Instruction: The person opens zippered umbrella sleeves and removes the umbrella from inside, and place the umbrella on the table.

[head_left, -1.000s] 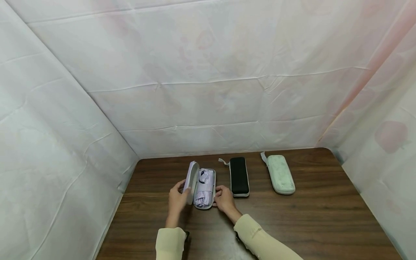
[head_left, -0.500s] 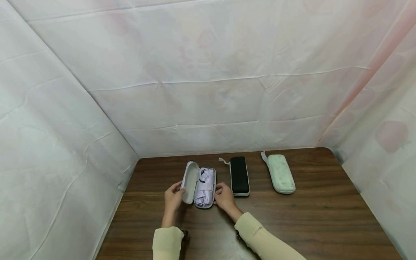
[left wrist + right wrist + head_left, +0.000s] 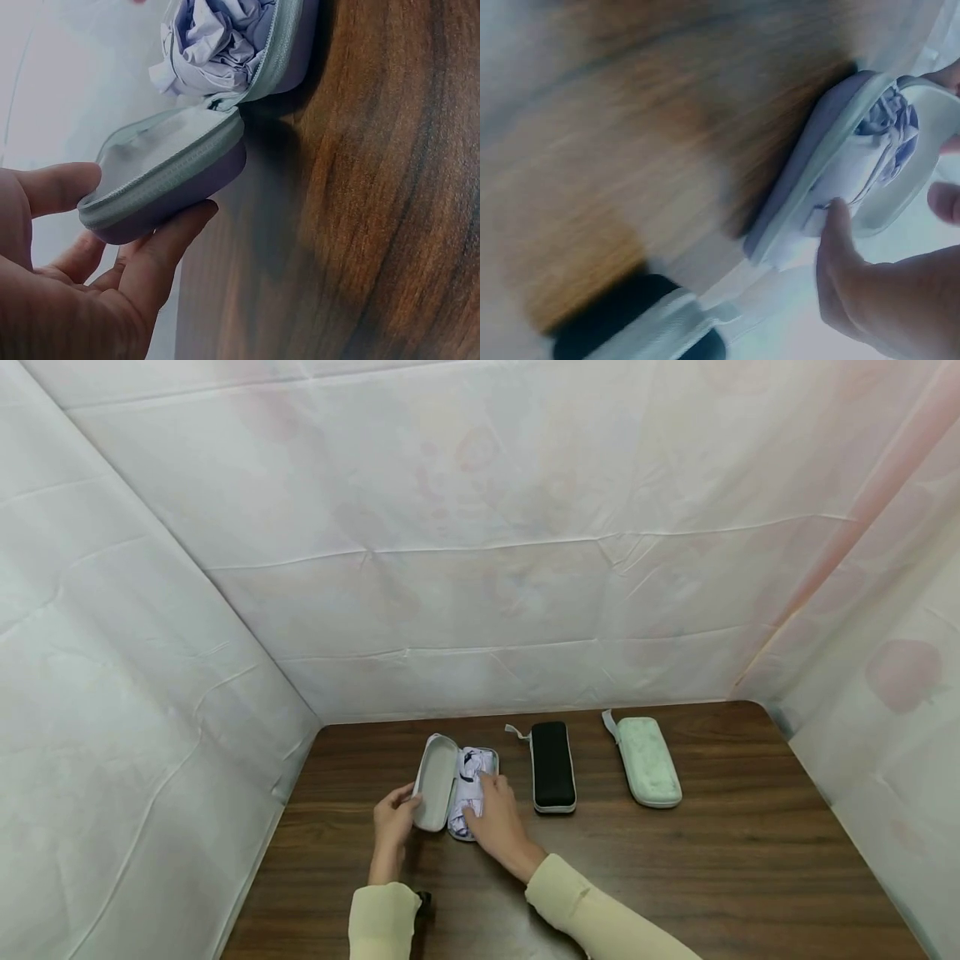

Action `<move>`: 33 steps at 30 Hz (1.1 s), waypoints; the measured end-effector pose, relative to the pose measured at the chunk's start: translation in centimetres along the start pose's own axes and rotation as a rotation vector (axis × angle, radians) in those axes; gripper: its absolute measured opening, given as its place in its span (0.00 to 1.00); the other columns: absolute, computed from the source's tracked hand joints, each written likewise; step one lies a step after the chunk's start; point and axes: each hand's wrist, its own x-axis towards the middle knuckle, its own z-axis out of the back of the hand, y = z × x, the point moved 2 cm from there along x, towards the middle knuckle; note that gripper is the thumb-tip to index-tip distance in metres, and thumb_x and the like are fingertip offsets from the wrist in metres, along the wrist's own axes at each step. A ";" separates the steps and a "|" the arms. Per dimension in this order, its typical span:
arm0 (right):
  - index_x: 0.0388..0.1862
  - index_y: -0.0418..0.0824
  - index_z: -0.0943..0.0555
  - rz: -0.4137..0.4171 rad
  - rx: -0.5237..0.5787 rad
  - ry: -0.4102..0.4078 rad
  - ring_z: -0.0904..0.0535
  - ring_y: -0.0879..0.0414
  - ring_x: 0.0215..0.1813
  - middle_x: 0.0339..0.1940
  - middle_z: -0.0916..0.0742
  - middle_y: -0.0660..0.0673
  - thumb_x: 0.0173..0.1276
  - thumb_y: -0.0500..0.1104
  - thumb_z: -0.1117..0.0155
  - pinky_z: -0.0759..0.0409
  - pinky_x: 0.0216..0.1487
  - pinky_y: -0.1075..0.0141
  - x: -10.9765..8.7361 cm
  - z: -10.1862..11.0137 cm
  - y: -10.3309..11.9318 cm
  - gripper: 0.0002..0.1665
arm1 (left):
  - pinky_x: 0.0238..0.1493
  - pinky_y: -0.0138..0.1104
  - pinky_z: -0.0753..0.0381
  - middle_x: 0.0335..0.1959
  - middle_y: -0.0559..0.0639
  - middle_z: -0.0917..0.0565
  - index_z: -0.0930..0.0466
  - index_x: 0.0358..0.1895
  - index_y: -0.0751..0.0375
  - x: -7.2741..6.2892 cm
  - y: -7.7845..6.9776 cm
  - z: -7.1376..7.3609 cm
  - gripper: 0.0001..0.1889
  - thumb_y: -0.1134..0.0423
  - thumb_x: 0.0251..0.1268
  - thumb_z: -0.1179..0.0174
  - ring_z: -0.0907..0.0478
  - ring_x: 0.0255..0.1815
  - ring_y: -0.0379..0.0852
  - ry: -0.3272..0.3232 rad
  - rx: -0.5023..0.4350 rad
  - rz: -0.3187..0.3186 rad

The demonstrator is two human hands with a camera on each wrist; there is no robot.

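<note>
A lavender zip case (image 3: 435,785) lies unfolded on the table, its pale grey-lined lid swung to the left. In its right half sits a lavender folded umbrella (image 3: 471,789) of crinkled fabric, wrapped with a band. My left hand (image 3: 392,822) pinches the lid's edge, thumb on the inside and fingers under the outer shell, as the left wrist view shows. Over the case's right half is my right hand (image 3: 501,822), fingers and thumb spread across the umbrella. In the right wrist view a fingertip (image 3: 838,210) is right at the umbrella's side; the hand hides part of the umbrella from the head view.
To the right of the open case lies a black zip case (image 3: 552,767) with a grey strap. Farther right is a mint-green case (image 3: 650,762) with its own strap. Pale printed sheets (image 3: 480,610) stand around the brown wooden table (image 3: 720,860) at the back and sides.
My left hand has drawn the lid farther down to the left. My right hand has gone from the case's right edge to over the umbrella.
</note>
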 end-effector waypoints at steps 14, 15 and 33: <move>0.78 0.29 0.32 -0.073 -0.313 0.074 0.29 0.29 0.64 0.72 0.32 0.19 0.58 0.51 0.16 0.15 0.48 0.46 0.1 -3.1 1.5 0.56 | 0.42 0.33 0.19 0.54 0.67 0.14 0.15 0.60 0.72 -0.4 -0.2 -0.1 0.18 0.68 0.70 0.35 0.18 0.50 0.53 0.013 -0.003 -0.008; 0.78 0.29 0.32 -0.081 -0.327 0.080 0.29 0.29 0.64 0.73 0.33 0.19 0.58 0.52 0.16 0.15 0.50 0.46 0.1 -3.3 1.5 0.57 | 0.41 0.33 0.19 0.54 0.67 0.14 0.15 0.60 0.72 -0.5 -0.2 -0.1 0.18 0.68 0.70 0.35 0.18 0.50 0.52 0.012 -0.004 -0.010; 0.76 0.28 0.32 -0.130 -0.333 0.062 0.29 0.28 0.65 0.73 0.33 0.19 0.58 0.49 0.16 0.14 0.48 0.46 0.7 -4.1 1.9 0.55 | 0.37 0.29 0.22 0.45 0.63 0.13 0.14 0.57 0.74 -0.8 -0.5 -0.6 0.17 0.71 0.66 0.32 0.20 0.41 0.44 -0.016 0.010 -0.063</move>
